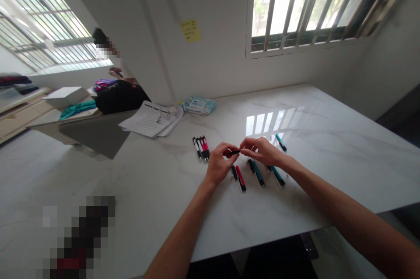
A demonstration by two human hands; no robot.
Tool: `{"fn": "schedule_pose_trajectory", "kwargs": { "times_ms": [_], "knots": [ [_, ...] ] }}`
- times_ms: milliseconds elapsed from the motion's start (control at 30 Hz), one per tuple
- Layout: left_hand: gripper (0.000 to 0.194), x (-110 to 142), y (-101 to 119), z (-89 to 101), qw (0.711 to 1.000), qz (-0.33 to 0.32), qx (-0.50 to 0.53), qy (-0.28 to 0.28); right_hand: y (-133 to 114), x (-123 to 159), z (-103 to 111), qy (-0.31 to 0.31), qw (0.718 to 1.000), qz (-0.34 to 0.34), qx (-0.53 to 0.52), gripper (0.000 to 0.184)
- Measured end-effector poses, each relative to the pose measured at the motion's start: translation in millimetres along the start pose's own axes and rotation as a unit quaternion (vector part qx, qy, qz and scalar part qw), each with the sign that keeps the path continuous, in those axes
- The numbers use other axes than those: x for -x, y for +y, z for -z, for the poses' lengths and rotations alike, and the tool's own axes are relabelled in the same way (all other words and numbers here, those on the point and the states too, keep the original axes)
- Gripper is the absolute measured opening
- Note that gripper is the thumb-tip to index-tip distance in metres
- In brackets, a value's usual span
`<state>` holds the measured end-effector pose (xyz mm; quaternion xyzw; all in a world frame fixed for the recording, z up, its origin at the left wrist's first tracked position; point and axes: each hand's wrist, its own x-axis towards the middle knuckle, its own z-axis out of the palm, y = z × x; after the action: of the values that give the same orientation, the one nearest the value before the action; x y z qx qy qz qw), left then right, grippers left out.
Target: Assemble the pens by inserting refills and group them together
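Observation:
My left hand (219,163) is closed around a short black pen part (235,152), held above the white marbled table. The fingertips of my right hand (260,150) are pinched together at the right end of that part; what lies between them is too small to make out. Below my hands are a red pen barrel (240,175), a teal pen barrel (258,174) and another teal one (278,175), with black pieces and thin refills beside them. Left of my left hand, several whole-looking pens (201,148), white and red with black grips, lie side by side.
A teal pen piece (281,142) lies beyond my right wrist. Farther back are stacked papers (147,120) with glasses on them and a packet of wipes (199,106). A grey panel (95,134) stands at left. Another person (123,68) is behind the wall's edge.

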<state>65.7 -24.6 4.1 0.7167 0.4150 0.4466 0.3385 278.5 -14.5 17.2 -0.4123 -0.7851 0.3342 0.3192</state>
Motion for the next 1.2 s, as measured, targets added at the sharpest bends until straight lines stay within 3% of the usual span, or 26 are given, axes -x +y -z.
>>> {"fn": "schedule_pose_trajectory", "kwargs": {
  "times_ms": [200, 433, 533, 667, 767, 867, 967, 1200],
  "knots": [
    [0.012, 0.3, 0.0, -0.2, 1.0, 0.011, 0.018, -0.002, -2.7, -0.3, 1.7, 0.002, 1.0, -0.012, 0.021, 0.028],
    [0.031, -2.6, -1.0, 0.5, 0.979, 0.105, 0.173, 0.013, -6.7, 0.0, 1.0, -0.02, 1.0, -0.007, 0.002, 0.042],
    [0.032, -3.2, -1.1, 2.5, 0.969, 0.128, 0.211, 0.012, -0.9, 3.4, 17.0, 0.022, 0.999, 0.005, 0.042, 0.03],
    [0.031, -2.9, -3.6, 3.2, 0.959, 0.15, 0.239, 0.021, 19.6, 14.4, 60.6, 0.087, 0.993, -0.025, 0.081, 0.027],
    [0.032, -2.0, -7.4, 2.9, 0.95, 0.159, 0.266, 0.023, 37.0, 24.6, 88.9, 0.04, 0.99, -0.061, 0.117, 0.024],
    [0.034, -1.3, -9.9, 3.5, 0.948, 0.163, 0.273, 0.03, 48.4, 32.0, 100.7, -0.049, 0.985, -0.098, 0.132, 0.024],
    [0.034, -1.8, -8.7, 4.8, 0.95, 0.166, 0.261, 0.033, 52.5, 34.0, 99.8, -0.105, 0.976, -0.114, 0.155, 0.025],
    [0.028, -3.6, -2.0, 4.9, 0.961, 0.162, 0.224, 0.032, 52.2, 25.3, 87.0, -0.135, 0.964, -0.154, 0.167, 0.024]
  ]
}}
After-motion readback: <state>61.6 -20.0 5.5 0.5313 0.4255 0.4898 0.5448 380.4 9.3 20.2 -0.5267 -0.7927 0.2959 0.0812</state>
